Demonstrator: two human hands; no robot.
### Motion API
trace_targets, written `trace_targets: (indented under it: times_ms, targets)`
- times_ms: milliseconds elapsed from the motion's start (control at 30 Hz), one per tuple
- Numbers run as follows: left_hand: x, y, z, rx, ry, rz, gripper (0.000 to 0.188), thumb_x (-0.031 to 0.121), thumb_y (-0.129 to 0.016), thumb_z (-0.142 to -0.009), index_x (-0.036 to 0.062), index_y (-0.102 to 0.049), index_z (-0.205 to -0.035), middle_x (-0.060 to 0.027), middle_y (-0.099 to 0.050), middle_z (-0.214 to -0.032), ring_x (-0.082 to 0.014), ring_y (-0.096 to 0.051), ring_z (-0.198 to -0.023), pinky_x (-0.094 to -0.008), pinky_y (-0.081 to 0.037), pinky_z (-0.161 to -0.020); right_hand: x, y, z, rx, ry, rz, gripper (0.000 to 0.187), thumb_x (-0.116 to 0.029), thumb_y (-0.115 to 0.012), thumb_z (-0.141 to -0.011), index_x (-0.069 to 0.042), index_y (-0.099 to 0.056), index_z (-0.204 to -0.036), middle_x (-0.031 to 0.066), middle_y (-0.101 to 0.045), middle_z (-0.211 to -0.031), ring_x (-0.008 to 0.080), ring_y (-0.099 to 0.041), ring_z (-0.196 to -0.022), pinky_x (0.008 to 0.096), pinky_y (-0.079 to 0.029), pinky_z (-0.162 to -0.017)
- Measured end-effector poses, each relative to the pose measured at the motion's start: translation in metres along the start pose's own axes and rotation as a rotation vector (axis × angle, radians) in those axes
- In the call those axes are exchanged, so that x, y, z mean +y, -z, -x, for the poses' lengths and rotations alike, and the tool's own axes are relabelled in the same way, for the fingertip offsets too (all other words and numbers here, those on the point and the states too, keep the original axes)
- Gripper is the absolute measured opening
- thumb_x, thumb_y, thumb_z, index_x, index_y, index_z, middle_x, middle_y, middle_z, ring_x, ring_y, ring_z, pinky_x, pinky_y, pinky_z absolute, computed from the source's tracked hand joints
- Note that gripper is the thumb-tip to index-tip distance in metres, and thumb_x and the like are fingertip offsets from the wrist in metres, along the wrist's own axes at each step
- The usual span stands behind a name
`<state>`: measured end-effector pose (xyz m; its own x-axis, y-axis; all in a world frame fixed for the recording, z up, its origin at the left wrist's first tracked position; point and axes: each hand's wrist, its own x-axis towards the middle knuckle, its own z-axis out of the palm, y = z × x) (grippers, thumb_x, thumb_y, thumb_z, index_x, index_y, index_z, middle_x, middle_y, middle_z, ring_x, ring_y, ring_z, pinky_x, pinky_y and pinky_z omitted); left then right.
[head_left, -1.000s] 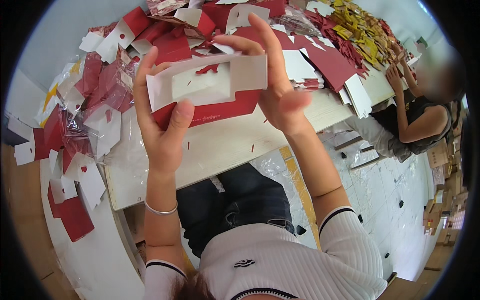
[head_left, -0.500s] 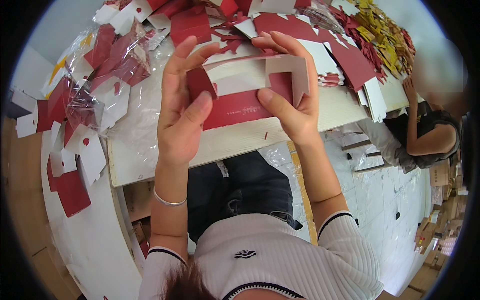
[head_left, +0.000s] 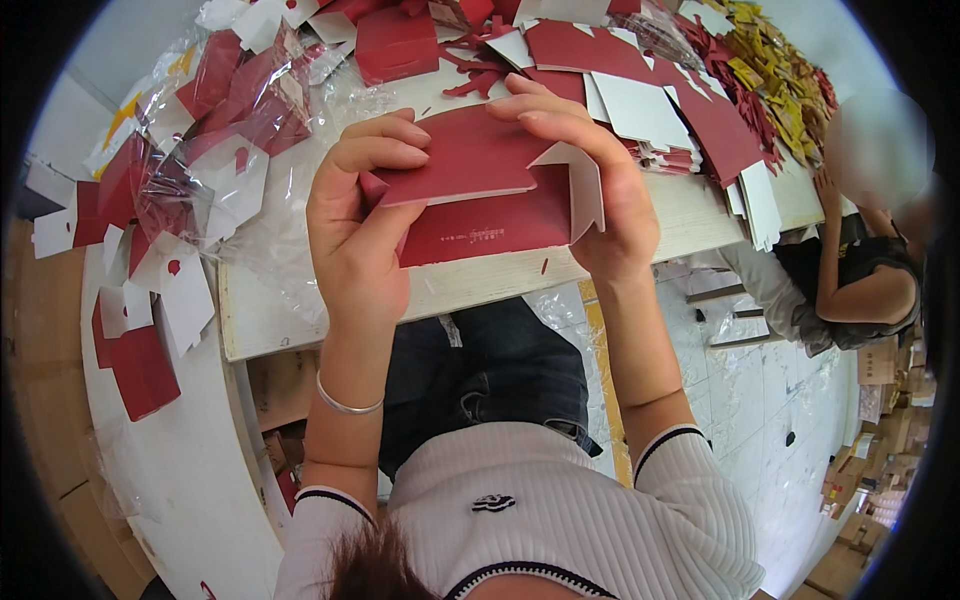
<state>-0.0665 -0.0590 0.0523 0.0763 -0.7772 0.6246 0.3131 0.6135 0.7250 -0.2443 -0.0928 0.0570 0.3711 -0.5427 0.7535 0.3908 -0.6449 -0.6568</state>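
Between my two hands is a red cardboard box (head_left: 487,226), white on its inner faces and partly folded. Its wide red top flap leans down over the opening, and a white side flap stands out at the right end. My left hand (head_left: 365,215) grips the left end, with the fingers bent over the flap and the thumb tucked at the gap beneath it. Around the right end, my right hand (head_left: 610,185) has its fingers over the top flap's edge; its thumb is hidden behind the white side flap. The box is held above the front edge of the white table (head_left: 270,318).
Folded red and white boxes in clear plastic (head_left: 225,150) crowd the left. A stack of flat red and white card blanks (head_left: 690,120) lies at the right, beyond it a heap of yellow packets (head_left: 765,65). Another person (head_left: 865,270) sits at the far right.
The box's top flap has come down over its opening, red side showing. My fingers have moved onto the flap, and my thumbs have left the front panel.
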Motion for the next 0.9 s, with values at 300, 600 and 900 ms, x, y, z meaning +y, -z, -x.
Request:
trace_targets:
  times_ms: [300,600,900]
  targets:
    - [0.009,0.003,-0.005,-0.143,0.02,0.011,0.02,-0.003,-0.046,-0.067,0.0004,-0.056,-0.084,-0.0139,-0.052,-0.105,-0.0222,-0.044,-0.109,-0.0315,-0.029,-0.096,0.007,-0.015,-0.003,0.235,0.079,0.262,0.022,0.006,-0.048,-0.075,0.0,-0.059,-0.093,0.0097,-0.059,-0.097,0.0246,-0.049,-0.102,0.0379,-0.033,-0.095]
    - [0.018,0.0,-0.008,-0.215,0.059,-0.081,0.027,0.005,-0.06,-0.077,0.0008,-0.055,-0.102,-0.0128,-0.05,-0.114,-0.0184,-0.045,-0.109,-0.0302,-0.034,-0.093,-0.009,-0.017,-0.002,0.168,0.022,0.208,0.025,-0.003,-0.057,-0.071,0.001,-0.06,-0.096,0.015,-0.053,-0.107,0.0264,-0.045,-0.107,0.0349,-0.032,-0.094]
    - [0.017,0.003,-0.018,-0.274,-0.264,-0.582,0.026,-0.001,-0.059,-0.073,0.0013,-0.06,-0.099,-0.0114,-0.058,-0.101,-0.0223,-0.054,-0.097,-0.0289,-0.041,-0.085,-0.013,-0.019,-0.011,0.086,0.115,0.644,0.03,0.004,-0.061,-0.07,-0.002,-0.058,-0.098,0.0126,-0.055,-0.102,0.0318,-0.047,-0.108,0.0381,-0.037,-0.092]
